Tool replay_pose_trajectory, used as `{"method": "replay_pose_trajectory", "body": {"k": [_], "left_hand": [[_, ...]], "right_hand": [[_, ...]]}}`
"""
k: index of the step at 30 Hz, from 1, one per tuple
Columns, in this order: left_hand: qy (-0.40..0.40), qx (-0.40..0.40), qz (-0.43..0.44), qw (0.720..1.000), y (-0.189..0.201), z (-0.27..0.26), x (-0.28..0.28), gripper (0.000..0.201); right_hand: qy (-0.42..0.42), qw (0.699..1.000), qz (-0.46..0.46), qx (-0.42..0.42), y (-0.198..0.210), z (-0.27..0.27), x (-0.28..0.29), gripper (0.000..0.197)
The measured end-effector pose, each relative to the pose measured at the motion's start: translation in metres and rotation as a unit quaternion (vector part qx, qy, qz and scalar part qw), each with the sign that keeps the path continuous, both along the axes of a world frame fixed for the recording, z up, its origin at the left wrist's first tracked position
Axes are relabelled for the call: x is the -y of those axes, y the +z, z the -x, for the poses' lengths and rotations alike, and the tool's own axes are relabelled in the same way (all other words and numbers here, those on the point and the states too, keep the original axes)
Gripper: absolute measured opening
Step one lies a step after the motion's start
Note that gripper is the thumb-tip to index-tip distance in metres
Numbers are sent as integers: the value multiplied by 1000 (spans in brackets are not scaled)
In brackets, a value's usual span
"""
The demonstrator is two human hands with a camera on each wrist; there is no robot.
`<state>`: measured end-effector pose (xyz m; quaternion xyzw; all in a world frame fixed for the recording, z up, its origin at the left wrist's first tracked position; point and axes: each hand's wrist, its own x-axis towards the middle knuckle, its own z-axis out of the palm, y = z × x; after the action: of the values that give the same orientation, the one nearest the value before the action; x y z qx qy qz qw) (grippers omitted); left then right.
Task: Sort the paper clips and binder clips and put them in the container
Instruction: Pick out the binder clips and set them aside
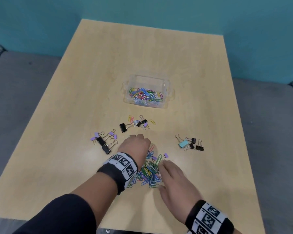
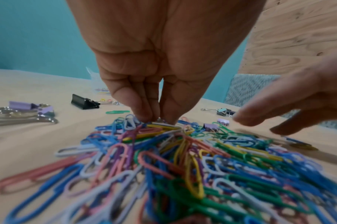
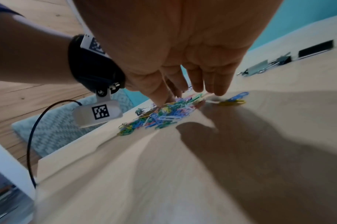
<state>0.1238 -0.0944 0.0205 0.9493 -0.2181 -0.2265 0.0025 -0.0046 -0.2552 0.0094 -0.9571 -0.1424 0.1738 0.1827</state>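
- Reaching down into the heap of coloured wire paper clips [image 1: 150,173] near the front edge of the pale wooden surface [image 1: 159,56], the left hand [image 1: 135,146] has its thumb and fingertips [image 2: 144,112] drawn narrowly together at the far side of the heap; the left wrist view shows them pinched at something small and metallic, though which clip it is cannot be told.
- The right hand [image 1: 174,181] lies at the right side of the same heap, fingers straight and loosely spread, holding nothing.
- The clear plastic container [image 1: 148,92] stands toward the middle of the surface, beyond the heap, with coloured paper clips already inside.
- A group of black and lilac binder clips [image 1: 105,141] lies toward the left edge, apart from the heap.
- A light blue binder clip with small black ones [image 1: 189,143] lies toward the right edge.
- A small mix of binder clips and paper clips [image 1: 137,123] sits between the heap and the container.
- Two small lilac binder clips [image 1: 159,157] rest at the heap's far side.
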Motion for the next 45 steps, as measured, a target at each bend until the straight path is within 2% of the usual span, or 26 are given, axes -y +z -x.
{"method": "replay_pose_trajectory", "body": {"k": [4,7,9,11,13,15,17,19,23,26,29,32,34,36,40,43,45], "left_hand": [[-11,13,-10,1000,-6,0,-3,28],[-7,46,15,999,-10,0,-4,21],[21,58,70,996,-8,1,-6,17],[77,69,155,983,-3,2,-10,9],[179,45,232,955,3,5,-19,8],[299,4,288,910,9,6,-31,6],[375,12,322,869,11,6,-47,6],[404,41,304,862,12,7,-66,5],[410,64,239,878,3,9,-98,6],[394,103,224,885,-6,9,-111,12],[323,152,212,910,-3,17,-112,17],[188,154,220,945,3,39,-96,20],[89,126,215,964,4,53,-79,32],[23,98,181,978,-3,57,-63,43],[29,37,118,992,-18,41,-41,69],[33,14,69,997,-26,29,-37,66],[15,14,53,998,-31,30,-37,71]], "right_hand": [[-27,998,48,13,-4,5,24,58],[26,995,92,26,-7,-3,29,67],[58,991,110,48,-6,-13,26,70],[77,988,123,53,-5,-20,23,73],[79,987,135,46,-7,-25,23,75],[47,987,149,41,-8,-29,27,73],[-10,987,157,35,-6,-35,33,69],[-24,987,151,43,-4,-38,36,67],[85,988,120,55,-2,-33,16,73],[96,984,138,53,-5,-38,3,73],[52,985,156,59,-9,-48,2,66],[-7,985,161,62,-9,-56,11,62],[-13,988,141,69,-9,-51,17,66],[5,992,110,67,-10,-38,16,68],[-8,995,89,41,-13,-9,6,70],[-55,992,109,-4,-13,7,-8,71],[-53,992,112,-23,-11,15,-24,72]]}}
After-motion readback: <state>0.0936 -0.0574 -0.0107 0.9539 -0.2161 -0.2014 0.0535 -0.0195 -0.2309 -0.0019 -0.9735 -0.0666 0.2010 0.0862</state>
